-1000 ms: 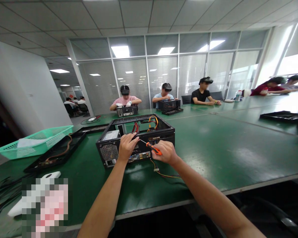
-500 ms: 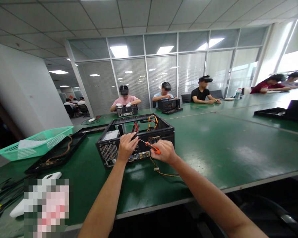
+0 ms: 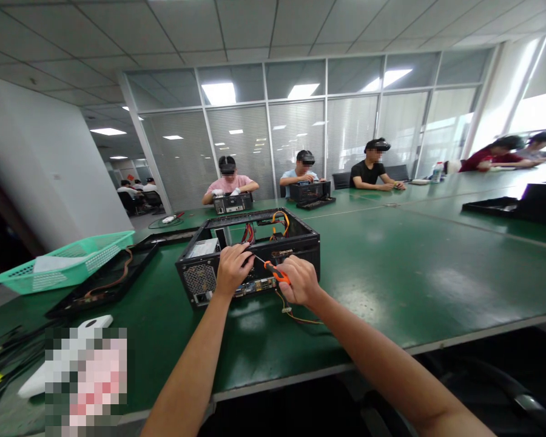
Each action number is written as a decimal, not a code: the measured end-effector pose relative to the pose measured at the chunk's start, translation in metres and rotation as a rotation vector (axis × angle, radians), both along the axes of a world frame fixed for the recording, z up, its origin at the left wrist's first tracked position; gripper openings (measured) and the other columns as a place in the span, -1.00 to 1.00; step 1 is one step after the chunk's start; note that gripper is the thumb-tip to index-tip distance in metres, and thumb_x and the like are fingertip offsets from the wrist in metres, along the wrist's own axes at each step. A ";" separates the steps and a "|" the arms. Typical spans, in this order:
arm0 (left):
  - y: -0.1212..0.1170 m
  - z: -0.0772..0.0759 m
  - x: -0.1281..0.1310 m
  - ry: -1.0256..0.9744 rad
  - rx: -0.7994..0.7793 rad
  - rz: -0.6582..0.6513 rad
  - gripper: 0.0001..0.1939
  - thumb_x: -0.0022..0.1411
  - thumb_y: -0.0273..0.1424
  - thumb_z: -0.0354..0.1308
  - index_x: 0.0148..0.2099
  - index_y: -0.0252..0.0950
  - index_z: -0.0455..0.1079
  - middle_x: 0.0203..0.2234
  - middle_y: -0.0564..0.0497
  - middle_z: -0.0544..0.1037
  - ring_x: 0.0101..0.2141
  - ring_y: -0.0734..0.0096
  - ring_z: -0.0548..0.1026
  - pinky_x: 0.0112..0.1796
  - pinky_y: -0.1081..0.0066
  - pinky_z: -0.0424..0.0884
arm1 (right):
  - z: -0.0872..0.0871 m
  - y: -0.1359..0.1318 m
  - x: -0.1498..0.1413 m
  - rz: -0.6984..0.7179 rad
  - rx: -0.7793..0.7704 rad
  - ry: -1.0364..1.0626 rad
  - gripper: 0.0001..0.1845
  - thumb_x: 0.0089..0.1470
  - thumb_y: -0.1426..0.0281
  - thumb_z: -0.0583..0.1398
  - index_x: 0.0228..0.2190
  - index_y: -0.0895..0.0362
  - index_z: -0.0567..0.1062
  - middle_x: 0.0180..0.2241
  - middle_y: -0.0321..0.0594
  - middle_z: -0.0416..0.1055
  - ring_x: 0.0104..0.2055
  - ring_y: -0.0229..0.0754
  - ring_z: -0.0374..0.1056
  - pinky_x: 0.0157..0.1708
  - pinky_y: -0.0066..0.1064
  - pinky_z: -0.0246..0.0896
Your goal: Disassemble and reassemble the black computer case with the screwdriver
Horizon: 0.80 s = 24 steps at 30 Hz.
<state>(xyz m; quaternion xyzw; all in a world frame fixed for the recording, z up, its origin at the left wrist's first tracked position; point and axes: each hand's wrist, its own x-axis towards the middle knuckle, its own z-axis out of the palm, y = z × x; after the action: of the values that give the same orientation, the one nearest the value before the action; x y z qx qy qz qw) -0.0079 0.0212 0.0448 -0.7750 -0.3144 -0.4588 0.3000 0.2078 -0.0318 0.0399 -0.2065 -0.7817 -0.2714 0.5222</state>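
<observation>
A black computer case (image 3: 306, 246) lies on the green table with its upper side uncovered, showing red and yellow cables inside. My right hand (image 3: 301, 280) is closed around the orange and black handle of a screwdriver (image 3: 276, 271). The screwdriver's thin shaft slants up and left to the case's near panel. My left hand (image 3: 232, 267) rests against that panel beside the shaft's tip, fingers bent together. Whatever lies between those fingertips is hidden. Below the right hand, a thin cable with a white connector (image 3: 286, 309) lies on the table.
To the left are a mint-green plastic basket (image 3: 104, 250) and a black case panel (image 3: 113, 280). Black cables (image 3: 13, 358) and a white object (image 3: 36, 381) lie at the near left. Across the table (image 3: 391, 273), several people sit, some with computer cases.
My right hand and the screwdriver handle have shifted slightly left, and the grip has turned a little. My left hand stays at the same place on the case.
</observation>
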 end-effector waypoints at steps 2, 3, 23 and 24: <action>0.000 0.000 0.000 0.001 0.008 -0.005 -0.87 0.17 -0.43 0.09 -0.20 -0.24 0.39 -0.10 -0.08 0.48 -0.09 0.26 0.42 -0.05 0.17 0.26 | 0.001 0.000 -0.001 0.029 0.021 -0.026 -0.63 0.16 0.23 -0.11 -0.34 0.20 0.38 -0.47 -0.16 0.29 -0.43 -0.18 0.14 -0.43 -0.34 0.03; 0.000 0.000 0.000 0.002 0.012 -0.007 -0.86 0.17 -0.43 0.09 -0.19 -0.24 0.39 -0.10 -0.08 0.48 -0.09 0.26 0.42 -0.05 0.17 0.26 | 0.001 0.000 -0.001 0.040 0.038 -0.040 -0.65 0.16 0.24 -0.09 -0.34 0.19 0.37 -0.46 -0.16 0.29 -0.42 -0.18 0.14 -0.41 -0.34 0.05; 0.000 0.000 -0.001 0.013 0.021 -0.006 -0.89 0.16 -0.45 0.12 -0.22 -0.23 0.40 -0.08 -0.07 0.47 -0.07 0.25 0.41 -0.06 0.16 0.27 | 0.004 0.003 0.006 0.091 0.183 0.048 -0.75 0.09 0.40 0.09 -0.14 0.13 0.33 -0.39 -0.18 0.32 -0.36 -0.21 0.25 -0.35 -0.34 0.21; 0.000 0.000 -0.001 0.014 0.024 -0.005 -0.89 0.16 -0.45 0.12 -0.22 -0.23 0.40 -0.08 -0.07 0.47 -0.07 0.26 0.41 -0.06 0.16 0.27 | 0.004 0.004 0.008 0.083 0.191 0.066 -0.78 0.08 0.38 0.11 -0.18 0.12 0.33 -0.43 -0.21 0.32 -0.40 -0.24 0.23 -0.39 -0.37 0.19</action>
<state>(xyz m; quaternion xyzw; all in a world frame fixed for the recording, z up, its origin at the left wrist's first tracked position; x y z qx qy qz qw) -0.0087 0.0210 0.0451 -0.7754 -0.3048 -0.4579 0.3101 0.2153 -0.0273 0.0436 -0.1320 -0.7425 -0.3160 0.5757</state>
